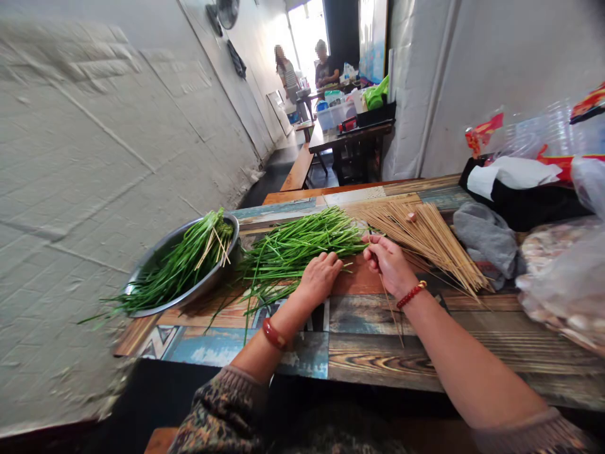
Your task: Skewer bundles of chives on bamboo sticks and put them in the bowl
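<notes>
From my remote view, the right hand [385,257] pinches a stick [390,310]; I cannot tell the grip of the left hand [322,275], resting against greens [302,243] heaped on the worktop [363,325]. A careless slip could prick it.

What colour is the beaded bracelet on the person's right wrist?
The beaded bracelet is dark red, with a gold-coloured piece; it shows best in the head view.

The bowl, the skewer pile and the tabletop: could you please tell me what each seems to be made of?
Bowl: metal, probably stainless steel, smooth, judging by its shiny grey rim.
Skewer pile: bamboo or wood, matt, being pale tan and thin.
Tabletop: wood-like, with plank grain and worn-looking paint, though possibly a printed surface.
</notes>
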A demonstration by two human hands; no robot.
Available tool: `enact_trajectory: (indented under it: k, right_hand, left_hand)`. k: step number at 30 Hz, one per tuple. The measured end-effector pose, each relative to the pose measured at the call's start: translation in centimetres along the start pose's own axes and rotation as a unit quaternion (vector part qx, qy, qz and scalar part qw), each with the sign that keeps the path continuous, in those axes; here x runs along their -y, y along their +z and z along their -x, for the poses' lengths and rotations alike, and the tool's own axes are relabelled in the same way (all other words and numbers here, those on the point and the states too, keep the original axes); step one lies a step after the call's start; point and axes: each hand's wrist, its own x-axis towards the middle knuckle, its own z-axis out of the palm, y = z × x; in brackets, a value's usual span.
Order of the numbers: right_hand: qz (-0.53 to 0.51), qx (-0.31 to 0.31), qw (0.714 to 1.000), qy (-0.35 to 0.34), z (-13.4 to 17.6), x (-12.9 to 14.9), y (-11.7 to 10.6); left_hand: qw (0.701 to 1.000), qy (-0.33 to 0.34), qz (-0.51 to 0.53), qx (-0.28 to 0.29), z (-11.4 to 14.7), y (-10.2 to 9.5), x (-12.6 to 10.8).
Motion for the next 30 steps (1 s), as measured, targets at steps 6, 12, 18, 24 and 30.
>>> enact_trajectory:
  k: [6, 12, 18, 24, 30]
  right_hand:
    - [0.047, 0.036, 0.998, 0.002, 0.1, -1.9, 0.9]
    - [0.066, 0.038, 0.996, -0.036, -1.0, -2.8, 0.6]
    - [0.079, 0.057, 0.995, -0.022, -0.6, -2.4, 0.5]
    - [0.090, 0.081, 0.993, 0.010, 1.0, -1.6, 1.6]
    - [0.093, 0.094, 0.991, 0.032, 1.7, -1.1, 2.4]
  left_hand:
    - [0.995, -0.093, 0.044, -0.005, -0.4, 0.3, 2.1]
    - [0.988, -0.126, 0.070, -0.054, -2.0, 0.8, 3.3]
    - [0.966, -0.155, 0.182, -0.097, -1.9, 0.0, 3.3]
    - [0.904, -0.140, 0.388, -0.112, -0.3, -1.3, 3.1]
    - [0.771, -0.147, 0.613, -0.092, -0.3, -1.6, 2.4]
